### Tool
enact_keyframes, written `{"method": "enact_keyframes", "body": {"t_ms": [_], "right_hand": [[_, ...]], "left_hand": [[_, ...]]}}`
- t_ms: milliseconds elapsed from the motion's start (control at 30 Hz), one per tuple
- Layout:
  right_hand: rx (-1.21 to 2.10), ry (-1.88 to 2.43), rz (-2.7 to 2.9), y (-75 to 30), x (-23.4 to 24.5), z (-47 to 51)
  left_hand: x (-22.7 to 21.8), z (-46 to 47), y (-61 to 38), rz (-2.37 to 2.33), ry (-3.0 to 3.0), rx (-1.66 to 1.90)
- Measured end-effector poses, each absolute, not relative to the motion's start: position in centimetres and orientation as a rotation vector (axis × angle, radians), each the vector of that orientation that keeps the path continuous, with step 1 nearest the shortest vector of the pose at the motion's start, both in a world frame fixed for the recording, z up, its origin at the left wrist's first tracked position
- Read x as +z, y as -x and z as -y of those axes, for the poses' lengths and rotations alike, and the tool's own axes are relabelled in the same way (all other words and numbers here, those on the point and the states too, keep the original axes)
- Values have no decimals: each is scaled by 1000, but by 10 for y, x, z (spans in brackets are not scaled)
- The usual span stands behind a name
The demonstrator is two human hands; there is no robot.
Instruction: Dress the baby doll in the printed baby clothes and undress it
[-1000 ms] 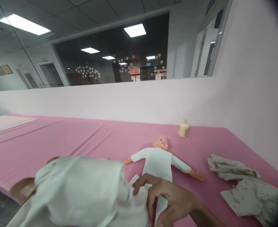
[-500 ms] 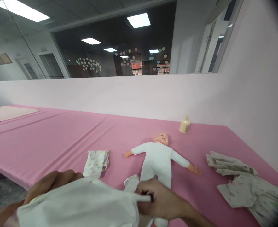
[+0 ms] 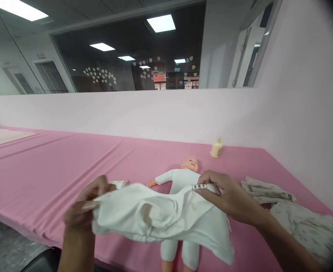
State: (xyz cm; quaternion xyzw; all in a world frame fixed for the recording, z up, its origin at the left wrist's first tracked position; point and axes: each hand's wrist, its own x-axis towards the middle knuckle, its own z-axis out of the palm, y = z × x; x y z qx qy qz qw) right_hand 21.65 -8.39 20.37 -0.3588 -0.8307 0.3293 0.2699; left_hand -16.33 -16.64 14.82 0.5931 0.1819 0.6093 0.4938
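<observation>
A white baby garment [image 3: 166, 215] is stretched in the air between my two hands, its folds gathered in the middle. My left hand [image 3: 90, 200] grips its left end with the fingers closed. On the other side my right hand [image 3: 220, 190] pinches its upper edge, where a strip with dark printing shows. Behind and below the garment lies a baby doll [image 3: 190, 164] on its back in a white suit. Its middle and one arm are hidden by the cloth. A folded patterned cloth [image 3: 121, 184] is mostly covered behind my left hand.
The pink-covered bed [image 3: 56, 170] runs along a white wall under a wide mirror or window. A cream bottle [image 3: 216, 148] stands at the back. Patterned baby clothes [image 3: 302, 223] lie at the right. A pale mat [image 3: 5, 136] is at the far left.
Both hands have risen, and the white garment has come up and spread out between them in front of the doll. My right hand has moved up and right, and my view has shifted slightly.
</observation>
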Motion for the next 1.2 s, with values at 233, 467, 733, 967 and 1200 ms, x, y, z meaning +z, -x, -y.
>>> {"method": "enact_keyframes", "body": {"t_ms": [233,467,733,967,1200], "right_hand": [[792,848,2182,-195,198,84],[725,917,2153,-196,191,74],[788,1081,2290,-215,161,65],[761,887,2560,-211,144,105],[1675,626,2372,-209,156,108]], "left_hand": [[146,128,76,-1031,-1757,785],[147,110,30,-1182,-1899,847],[158,126,55,-1393,-1874,929],[152,160,48,-1315,-1906,794],[157,162,22,-1122,-2079,776]]}}
